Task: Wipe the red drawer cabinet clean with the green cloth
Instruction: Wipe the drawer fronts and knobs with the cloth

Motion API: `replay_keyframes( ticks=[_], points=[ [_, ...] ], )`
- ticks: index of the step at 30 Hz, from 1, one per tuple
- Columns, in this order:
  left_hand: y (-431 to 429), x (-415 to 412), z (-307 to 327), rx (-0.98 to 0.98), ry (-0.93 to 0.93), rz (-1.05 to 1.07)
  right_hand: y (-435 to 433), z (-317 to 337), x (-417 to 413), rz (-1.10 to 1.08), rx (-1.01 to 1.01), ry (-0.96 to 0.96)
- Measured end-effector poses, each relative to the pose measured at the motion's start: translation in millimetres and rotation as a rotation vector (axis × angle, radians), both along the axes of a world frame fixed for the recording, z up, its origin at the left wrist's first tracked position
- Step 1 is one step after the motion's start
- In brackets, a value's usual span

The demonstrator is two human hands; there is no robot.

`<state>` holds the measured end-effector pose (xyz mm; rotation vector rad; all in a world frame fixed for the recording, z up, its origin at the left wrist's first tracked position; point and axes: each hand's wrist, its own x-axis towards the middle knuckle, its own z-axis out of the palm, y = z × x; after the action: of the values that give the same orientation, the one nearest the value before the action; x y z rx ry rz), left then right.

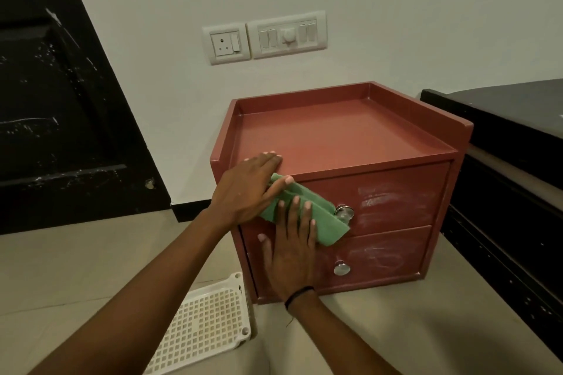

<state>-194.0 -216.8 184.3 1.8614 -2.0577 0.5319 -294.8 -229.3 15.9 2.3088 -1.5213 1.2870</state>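
Observation:
The red drawer cabinet [350, 137] stands on the floor against the wall, with two drawers and round metal knobs. White chalky smears cover the right part of both drawer fronts. The green cloth [323, 222] lies folded against the upper drawer front, left of the upper knob [344, 211]. My right hand [292, 250] presses flat on the cloth's lower part, fingers spread. My left hand [246, 189] rests on the cabinet's front left top corner, its thumb over the cloth's upper end.
A white perforated plastic basket [201, 323] lies on the tiled floor at the cabinet's lower left. A black door [61, 100] is at the left, dark furniture [511, 176] close on the right. Switch plates [265, 36] sit on the wall behind.

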Motion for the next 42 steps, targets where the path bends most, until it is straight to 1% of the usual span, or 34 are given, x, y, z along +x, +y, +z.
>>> replay_keyframes(
  ticks=[1,4,5,6,10,11,14,15,17,18,19,23,25,26,27,30,32,34,35,38,39,40,42],
  points=[
    [0,0,-1,-0.007,0.004,0.011,11,-9,8,0.036,0.011,0.025],
    [1,-1,-1,-0.009,-0.024,0.022,36,-49,13,0.228,-0.068,0.254],
    [2,0,0,0.003,-0.041,0.018,34,-55,8,0.250,-0.088,0.292],
    [4,1,0,0.014,-0.056,0.011,28,-54,1,0.226,-0.091,0.286],
    [7,3,3,0.045,-0.078,-0.011,-1,-16,-15,-0.064,0.007,0.119],
    [7,3,3,0.051,-0.064,-0.011,-1,-7,-11,-0.092,0.040,0.070],
    [8,0,5,0.055,-0.026,-0.007,20,3,18,-0.078,0.157,-0.127],
    [9,0,6,0.058,-0.023,-0.007,32,-2,30,-0.055,0.180,-0.130],
    [9,-2,6,0.065,-0.017,-0.005,55,-22,44,0.013,0.170,-0.027],
    [10,-2,6,0.065,-0.013,-0.003,61,-32,46,0.014,0.170,0.022],
    [10,-3,6,0.065,-0.013,-0.001,60,-38,44,-0.013,0.188,0.020],
    [10,0,5,0.053,-0.021,-0.011,24,-21,20,-0.254,0.345,-0.281],
    [10,0,6,0.056,-0.017,-0.008,12,-15,15,-0.294,0.350,-0.381],
    [11,-1,6,0.061,-0.015,-0.004,15,-15,18,-0.272,0.331,-0.382],
    [11,-1,7,0.059,-0.015,0.003,22,-17,24,-0.222,0.303,-0.341],
    [11,-3,6,0.062,-0.019,0.021,57,-33,50,0.016,0.184,-0.107],
    [10,-2,5,0.070,-0.016,0.025,59,-36,53,0.039,0.129,-0.023],
    [9,0,4,0.066,-0.022,0.013,42,-22,42,-0.047,0.100,-0.048],
    [9,1,4,0.061,-0.022,0.010,31,-9,35,-0.109,0.099,-0.105],
    [9,1,3,0.041,-0.008,0.001,0,40,28,-0.241,0.172,-0.442],
    [9,1,3,0.035,0.004,0.002,-1,49,33,-0.242,0.192,-0.488],
    [9,-1,4,0.030,0.024,0.006,5,51,41,-0.214,0.188,-0.462],
    [9,-3,5,0.033,0.042,0.026,27,24,54,-0.070,0.109,-0.235]
  ],
)
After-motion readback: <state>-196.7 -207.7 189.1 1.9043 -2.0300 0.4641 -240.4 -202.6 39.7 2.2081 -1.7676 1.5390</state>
